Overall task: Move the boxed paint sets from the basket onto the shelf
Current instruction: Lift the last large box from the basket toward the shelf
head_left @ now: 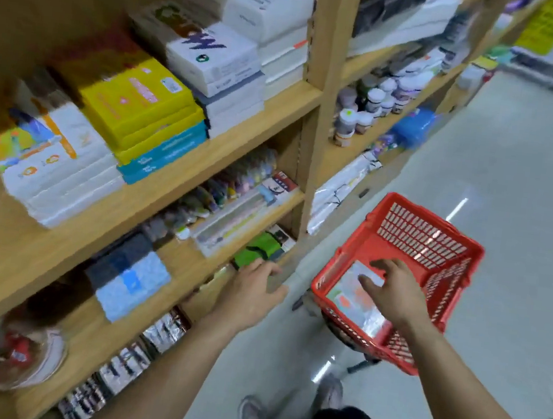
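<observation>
A tall wooden shelf unit [328, 43] fills the left and upper part of the view, split by one upright post into two bays, with three board levels visible in the near bay. On the top visible board sit four stacks of flat boxes: a white stack [61, 178] nearest, a yellow and teal stack [148, 115] next, then a white stack with purple lettering [215, 64], and a further white stack [275, 23] against the post. The middle board carries a blue and dark box pile [129, 275], a long pale box [243, 212] and a row of small blurred items. The far bay holds many small jars [373, 103], too blurred to count. One red plastic basket [437, 238] stands on the pale floor [531, 169] to the right of the shelves. Inside it, against the near left corner, lies a boxed paint set [357, 308]; motion blur hides whether more than one is stacked there. The right hand [393, 291] reaches down into the basket with fingers spread wide over the top of the set, touching it but not closed around it. The left hand [252, 286] is open and holds nothing, fingers loosely extended beside the edge of the middle board, near a green packet [260, 249]. Two shoes [251, 416] show at the bottom edge.
</observation>
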Available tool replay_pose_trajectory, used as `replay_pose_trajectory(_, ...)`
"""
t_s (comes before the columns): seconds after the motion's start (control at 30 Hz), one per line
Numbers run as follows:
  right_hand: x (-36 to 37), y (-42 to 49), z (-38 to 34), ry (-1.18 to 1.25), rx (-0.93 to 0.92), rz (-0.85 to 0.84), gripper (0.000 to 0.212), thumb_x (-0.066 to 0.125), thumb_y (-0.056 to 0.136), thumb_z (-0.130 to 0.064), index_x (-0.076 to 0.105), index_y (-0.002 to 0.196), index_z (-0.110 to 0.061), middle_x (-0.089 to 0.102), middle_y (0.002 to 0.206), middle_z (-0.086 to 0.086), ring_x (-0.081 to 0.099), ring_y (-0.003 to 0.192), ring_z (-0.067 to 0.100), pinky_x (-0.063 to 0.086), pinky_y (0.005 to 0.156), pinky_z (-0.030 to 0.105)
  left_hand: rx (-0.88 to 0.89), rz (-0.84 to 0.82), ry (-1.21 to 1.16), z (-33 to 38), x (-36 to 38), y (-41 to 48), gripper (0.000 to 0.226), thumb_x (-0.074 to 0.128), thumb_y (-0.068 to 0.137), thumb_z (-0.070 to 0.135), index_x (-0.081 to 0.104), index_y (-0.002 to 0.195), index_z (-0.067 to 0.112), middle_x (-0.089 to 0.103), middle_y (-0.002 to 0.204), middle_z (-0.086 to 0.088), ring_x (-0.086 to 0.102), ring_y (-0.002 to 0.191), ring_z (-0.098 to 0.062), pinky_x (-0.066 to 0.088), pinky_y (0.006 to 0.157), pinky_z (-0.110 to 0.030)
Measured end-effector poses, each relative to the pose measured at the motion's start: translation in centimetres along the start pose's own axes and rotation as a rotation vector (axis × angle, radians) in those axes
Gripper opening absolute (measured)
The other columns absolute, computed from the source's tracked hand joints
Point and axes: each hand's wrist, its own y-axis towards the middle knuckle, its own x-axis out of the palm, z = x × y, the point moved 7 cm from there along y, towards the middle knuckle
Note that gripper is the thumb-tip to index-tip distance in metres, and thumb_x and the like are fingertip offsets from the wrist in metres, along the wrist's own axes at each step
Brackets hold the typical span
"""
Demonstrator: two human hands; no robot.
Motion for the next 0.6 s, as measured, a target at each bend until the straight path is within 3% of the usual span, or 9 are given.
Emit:
replay_pose_trajectory(0.13, 0.4, 0.4, 11.0, 0.075, 0.241, -0.05, 0.048, 0.075, 0.091, -0.034, 0.068, 0.129, -0.007, 0.065, 0.131, 0.016, 0.064, 0.119, 0.035, 0.048, 0.098, 0.038, 0.02, -0.166, 0.072, 3.7, 7.0, 4.5, 0.046, 0.062, 0.096, 0.046, 0.061, 0.132, 0.019, 0.059, 0.138, -0.004, 0.055, 0.129, -0.023, 0.044, 0.104, -0.036)
replay_pose_trajectory(0.33, 6.1, 5.6, 20.3, 0.17, 0.382, -0.147, 0.055, 0.071, 0.09, -0.032, 0.062, 0.136, -0.002, 0.065, 0.132, 0.021, 0.062, 0.121, 0.036, 0.049, 0.097, 0.039, 0.006, -0.159, 0.165, 6.5, 14.2, 13.2, 0.048, 0.062, 0.094, 0.044, 0.055, 0.136, 0.023, 0.059, 0.13, -0.003, 0.054, 0.126, -0.025, 0.046, 0.099, -0.037)
replay_pose_trajectory(0.4, 9.1, 8.2, 22.0, 0.243, 0.414, -0.169, 0.062, 0.07, 0.093, -0.031, 0.054, 0.144, 0.0, 0.06, 0.14, 0.023, 0.06, 0.125, 0.037, 0.046, 0.099, 0.035, 0.008, -0.125, 0.194, 6.4, 16.4, 16.7, 0.055, 0.061, 0.095, 0.044, 0.049, 0.144, 0.022, 0.055, 0.14, -0.007, 0.049, 0.134, -0.03, 0.043, 0.106, -0.042)
replay_pose_trajectory(0.53, 15.8, 12.3, 25.9, 0.369, 0.561, -0.165, 0.07, 0.066, 0.096, -0.033, 0.042, 0.15, 0.005, 0.056, 0.142, 0.029, 0.066, 0.115, 0.04, 0.046, 0.087, 0.031, -0.021, -0.102, 0.204, 4.2, 20.2, 22.4, 0.073, 0.056, 0.097, 0.05, 0.032, 0.159, 0.02, 0.037, 0.162, -0.009, 0.036, 0.147, -0.031, 0.035, 0.116, -0.049)
replay_pose_trajectory(0.6, 19.1, 13.7, 27.8, 0.374, 0.618, -0.192, 0.072, 0.066, 0.096, -0.036, 0.042, 0.148, 0.008, 0.054, 0.143, 0.03, 0.062, 0.12, 0.042, 0.048, 0.095, 0.035, -0.019, -0.1, 0.19, 2.8, 22.1, 24.2, 0.074, 0.058, 0.098, 0.046, 0.031, 0.159, 0.016, 0.039, 0.161, -0.011, 0.037, 0.147, -0.031, 0.036, 0.117, -0.049)
